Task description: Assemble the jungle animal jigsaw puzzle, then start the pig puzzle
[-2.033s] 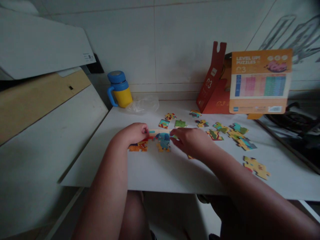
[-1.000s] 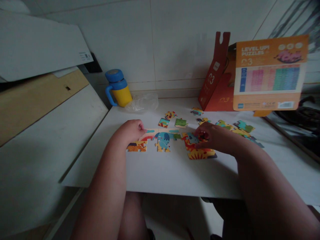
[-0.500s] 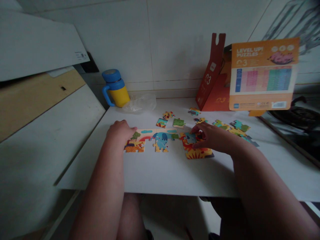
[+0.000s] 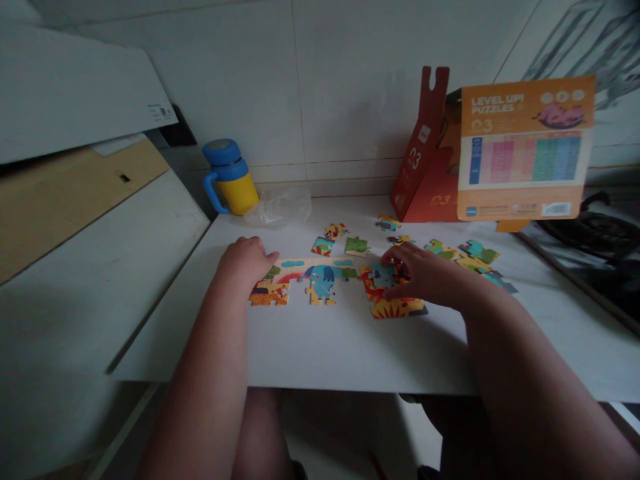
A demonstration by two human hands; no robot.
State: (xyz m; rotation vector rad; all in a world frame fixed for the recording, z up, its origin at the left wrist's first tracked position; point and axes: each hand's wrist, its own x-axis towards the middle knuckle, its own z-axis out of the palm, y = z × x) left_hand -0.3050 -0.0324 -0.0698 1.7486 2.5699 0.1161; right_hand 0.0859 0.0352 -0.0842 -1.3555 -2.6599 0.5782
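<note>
Pressing down loosely, gripping nothing, with left hand on puzzle strip at its 9 o'clock end. Seemingly pinching puzzle chunk at the strip's 3 o'clock with right hand. Slide flat, align tabs, pin strip firmly.

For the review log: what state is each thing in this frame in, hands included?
left hand: resting on the left end of the joined strip.
right hand: pressing on the red-and-yellow chunk.
joined strip: partly assembled, flat on the table.
red-and-yellow chunk: flat, against the strip's right end.
loose pieces: scattered, unjoined.
puzzle box: open, flap raised.
mug: upright, lid on.
plastic bag: crumpled, lying flat.
</note>
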